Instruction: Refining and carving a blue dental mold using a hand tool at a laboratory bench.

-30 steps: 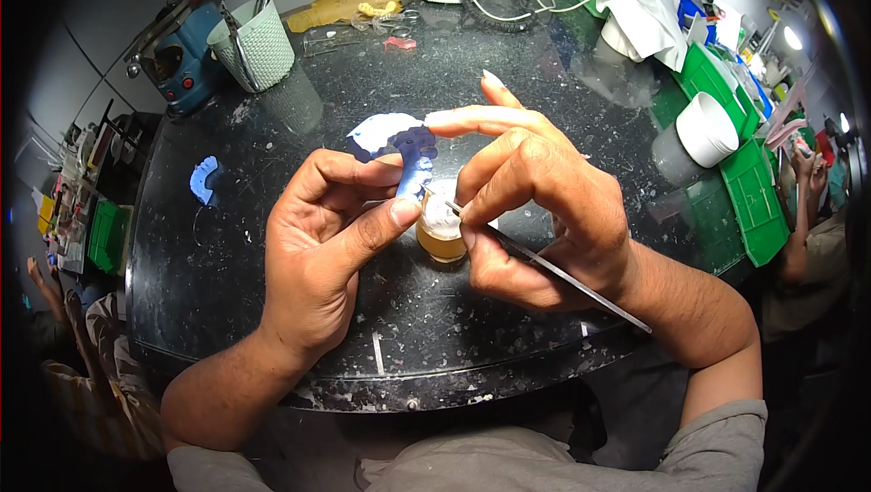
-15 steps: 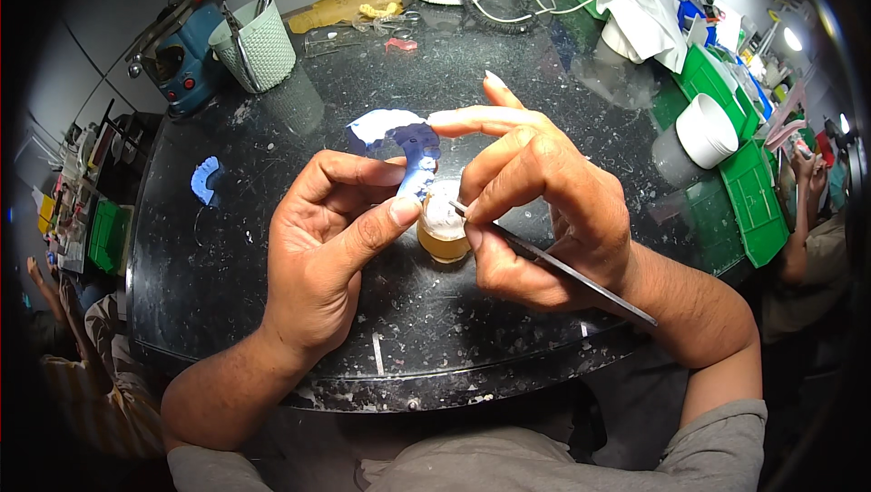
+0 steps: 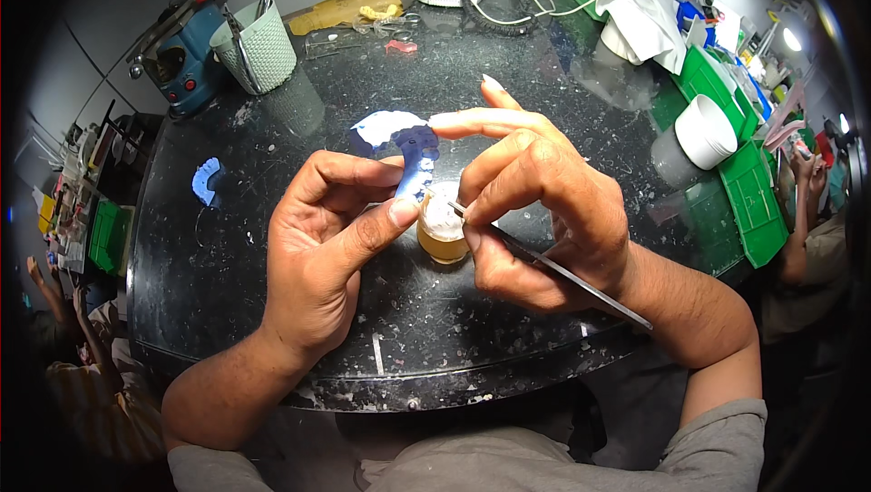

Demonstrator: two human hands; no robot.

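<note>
Between thumb and fingers, my left hand (image 3: 328, 242) pinches a blue dental model (image 3: 415, 156), an arch with tooth shapes along it, held up tilted. My right hand (image 3: 555, 211) closes thumb and fingers on a slim dark metal hand tool (image 3: 585, 285); its exact kind does not show. The tool's upper end lies near the model, and its working tip is hard to make out. My right index finger reaches out to the model's far edge and appears to touch it. Below and behind the fingers stands a small amber jar (image 3: 443, 245) with a whitish top.
A second blue dental model (image 3: 206, 182) lies on the black table (image 3: 426, 329) at left. A pale green basket (image 3: 270, 52) of tools and a blue machine (image 3: 181, 74) stand far left. At right are a white tub (image 3: 707, 132), green bins (image 3: 755, 206) and a cloth-covered container (image 3: 635, 24).
The blue dental model has turned and shifted very slightly in my left hand. The tool's lower end has moved a touch to the left. Both hands otherwise keep their places.
</note>
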